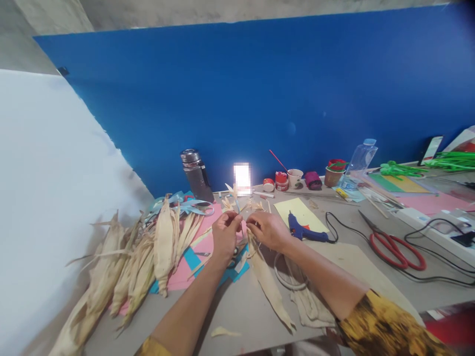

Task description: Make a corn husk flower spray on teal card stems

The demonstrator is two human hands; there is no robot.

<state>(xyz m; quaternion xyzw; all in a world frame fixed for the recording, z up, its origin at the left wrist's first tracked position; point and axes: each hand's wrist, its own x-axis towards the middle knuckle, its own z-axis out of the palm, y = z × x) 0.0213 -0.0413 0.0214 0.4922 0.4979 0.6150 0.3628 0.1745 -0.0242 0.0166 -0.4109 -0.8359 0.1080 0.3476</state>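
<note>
Both hands meet over the middle of the grey table [352, 257]. My left hand [224, 232] is closed in a pinch on the upper end of a dried corn husk strip. My right hand [267, 228] is closed too, pinching a long pale corn husk [267, 282] that trails down toward the table's front edge. The fingertips of both hands nearly touch. Pink and blue paper sheets [185, 269] lie under the hands. A blue glue gun [304, 231] rests just right of my right hand.
A pile of dried corn husks [129, 262] lies at the left. Red-handled scissors [393, 244], black cords and a white power strip [430, 225] lie at the right. A dark flask [196, 174], small paint pots [281, 181], cups and a plastic bottle [360, 160] line the blue wall.
</note>
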